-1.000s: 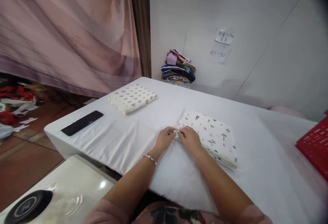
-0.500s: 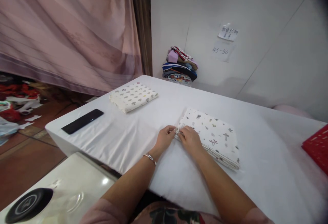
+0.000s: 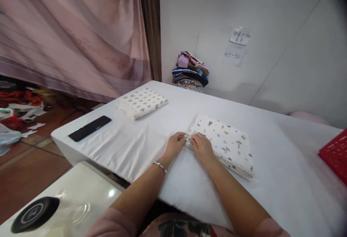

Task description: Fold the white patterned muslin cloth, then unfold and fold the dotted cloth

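A folded white cloth with a small plant print (image 3: 227,139) lies flat on the white-covered table (image 3: 284,164), its layered edge facing me. At its near left corner, my left hand (image 3: 175,145) pinches the edge between thumb and fingers. Right beside it, my right hand (image 3: 202,147) grips the same corner with bent fingers. A silvery bracelet is round my left wrist. Farther left on the table rests a second folded cloth (image 3: 143,102), white with grey shapes.
A black phone (image 3: 90,128) lies near the table's left edge. At the right edge is a red basket (image 3: 334,153). Folded fabrics (image 3: 190,71) are stacked behind the table by the wall. A white surface with a black round object (image 3: 35,213) stands at the lower left.
Both hands remain at the cloth's corner, with the right fingers shifted slightly. The view has moved a little; the folded cloths lie as before.
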`<state>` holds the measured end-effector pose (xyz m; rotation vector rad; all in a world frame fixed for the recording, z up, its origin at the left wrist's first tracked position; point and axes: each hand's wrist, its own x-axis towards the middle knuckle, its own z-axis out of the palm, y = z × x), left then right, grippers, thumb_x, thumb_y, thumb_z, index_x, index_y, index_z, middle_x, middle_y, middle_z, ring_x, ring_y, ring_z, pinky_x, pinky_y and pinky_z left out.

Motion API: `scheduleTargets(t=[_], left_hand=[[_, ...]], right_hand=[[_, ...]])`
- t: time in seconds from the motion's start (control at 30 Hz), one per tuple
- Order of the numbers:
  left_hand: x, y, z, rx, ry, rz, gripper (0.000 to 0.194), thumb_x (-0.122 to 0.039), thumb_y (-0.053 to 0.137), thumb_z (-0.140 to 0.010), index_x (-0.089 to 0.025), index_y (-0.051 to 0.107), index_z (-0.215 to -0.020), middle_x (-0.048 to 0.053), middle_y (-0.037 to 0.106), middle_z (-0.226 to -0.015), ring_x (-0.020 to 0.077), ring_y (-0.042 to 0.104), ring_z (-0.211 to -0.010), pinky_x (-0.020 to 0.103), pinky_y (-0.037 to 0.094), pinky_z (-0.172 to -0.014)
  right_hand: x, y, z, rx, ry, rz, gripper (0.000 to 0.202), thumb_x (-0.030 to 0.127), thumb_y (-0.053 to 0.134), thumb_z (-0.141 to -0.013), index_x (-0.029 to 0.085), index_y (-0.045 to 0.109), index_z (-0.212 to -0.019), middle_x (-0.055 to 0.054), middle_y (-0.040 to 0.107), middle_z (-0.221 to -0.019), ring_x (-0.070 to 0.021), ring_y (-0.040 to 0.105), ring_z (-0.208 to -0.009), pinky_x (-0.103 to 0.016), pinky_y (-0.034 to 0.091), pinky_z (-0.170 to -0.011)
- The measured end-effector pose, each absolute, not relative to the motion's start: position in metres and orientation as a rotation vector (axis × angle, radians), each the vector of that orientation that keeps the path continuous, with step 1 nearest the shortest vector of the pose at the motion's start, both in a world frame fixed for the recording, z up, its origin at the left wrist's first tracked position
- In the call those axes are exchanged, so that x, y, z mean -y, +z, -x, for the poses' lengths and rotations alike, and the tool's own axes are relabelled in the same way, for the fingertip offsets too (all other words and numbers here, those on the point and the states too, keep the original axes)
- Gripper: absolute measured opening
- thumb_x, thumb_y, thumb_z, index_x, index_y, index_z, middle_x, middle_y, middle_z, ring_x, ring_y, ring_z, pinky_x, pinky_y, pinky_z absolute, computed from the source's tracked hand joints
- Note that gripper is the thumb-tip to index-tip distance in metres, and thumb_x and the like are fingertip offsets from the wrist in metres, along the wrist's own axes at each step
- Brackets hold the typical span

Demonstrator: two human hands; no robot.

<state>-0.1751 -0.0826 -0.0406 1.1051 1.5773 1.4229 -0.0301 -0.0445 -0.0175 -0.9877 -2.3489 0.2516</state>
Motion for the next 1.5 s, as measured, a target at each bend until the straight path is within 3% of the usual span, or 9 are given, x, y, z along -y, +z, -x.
scheduleTargets(t=[0.23, 0.53, 0.73, 0.9, 1.0, 1.3, 1.5], left_hand=[[0.083, -0.036, 0.174, -1.499, 1.454, -1.027, 0.028, -0.029, 0.059, -0.069, -0.015, 0.059, -0.093, -0.002, 0.058, -0.063, 0.0082, 0.05, -0.054, 0.02, 0.04, -0.053], [0.082, -0.038, 0.174, -1.509, 1.451, -1.062, 0.03, -0.031, 0.057, -0.071, -0.016, 0.058, -0.096, -0.004, 0.057, -0.059, 0.0088, 0.049, -0.052, 0.022, 0.039, -0.054], [0.09, -0.033, 0.172, -1.815, 1.292, -1.357, 0.025, -0.029, 0.058, -0.072, -0.019, 0.061, -0.094, 0.001, 0.064, -0.082, 0.0125, 0.055, -0.068, 0.025, 0.041, -0.064], [0.098, -0.028, 0.164, -2.002, 1.044, -1.765, 0.012, -0.027, 0.061, -0.069, -0.021, 0.06, -0.079, 0.003, 0.06, -0.08, 0.0176, 0.054, -0.077, 0.027, 0.038, -0.065], [0.099, -0.025, 0.165, -1.966, 0.979, -1.837, 0.016, -0.025, 0.062, -0.068, -0.022, 0.059, -0.083, 0.003, 0.059, -0.084, 0.0189, 0.053, -0.083, 0.027, 0.038, -0.066], [0.096, -0.024, 0.176, -1.891, 0.89, -1.853, 0.015, -0.017, 0.049, -0.074, -0.021, 0.06, -0.083, 0.001, 0.06, -0.083, 0.0147, 0.054, -0.077, 0.025, 0.04, -0.067], [0.096, -0.025, 0.174, -2.01, 0.89, -1.791, 0.022, -0.021, 0.043, -0.083, -0.022, 0.062, -0.093, 0.003, 0.065, -0.091, 0.016, 0.058, -0.081, 0.027, 0.041, -0.071]], right_hand=[[0.046, -0.016, 0.032, 2.382, 0.236, 1.007, 0.009, 0.028, 0.05, -0.085, 0.02, 0.054, -0.082, -0.003, 0.056, -0.082, -0.0178, 0.049, -0.08, -0.028, 0.034, -0.069], [0.043, -0.018, 0.033, 2.351, 0.189, 1.044, 0.014, 0.024, 0.043, -0.089, 0.02, 0.053, -0.08, -0.004, 0.055, -0.081, -0.0176, 0.048, -0.077, -0.028, 0.033, -0.068], [0.046, -0.011, 0.033, 2.428, 0.059, 1.057, 0.015, 0.02, 0.041, -0.089, 0.02, 0.05, -0.077, -0.005, 0.054, -0.083, -0.0191, 0.045, -0.077, -0.03, 0.03, -0.067], [0.047, -0.012, 0.035, 2.481, 0.055, 1.072, 0.015, 0.019, 0.04, -0.09, 0.02, 0.048, -0.078, -0.005, 0.054, -0.081, -0.0191, 0.046, -0.076, -0.03, 0.029, -0.066], [0.046, -0.012, 0.034, 2.459, 0.024, 1.102, 0.016, 0.019, 0.038, -0.091, 0.02, 0.049, -0.078, -0.005, 0.054, -0.081, -0.0189, 0.045, -0.075, -0.03, 0.029, -0.066], [0.045, -0.017, 0.035, 2.495, -0.065, 1.12, 0.015, 0.018, 0.04, -0.09, 0.018, 0.049, -0.078, -0.003, 0.054, -0.079, -0.0169, 0.046, -0.073, -0.028, 0.026, -0.063], [0.048, -0.012, 0.035, 2.563, -0.099, 1.136, 0.015, 0.013, 0.039, -0.089, 0.018, 0.05, -0.081, -0.005, 0.054, -0.08, -0.0174, 0.046, -0.073, -0.029, 0.026, -0.063]])
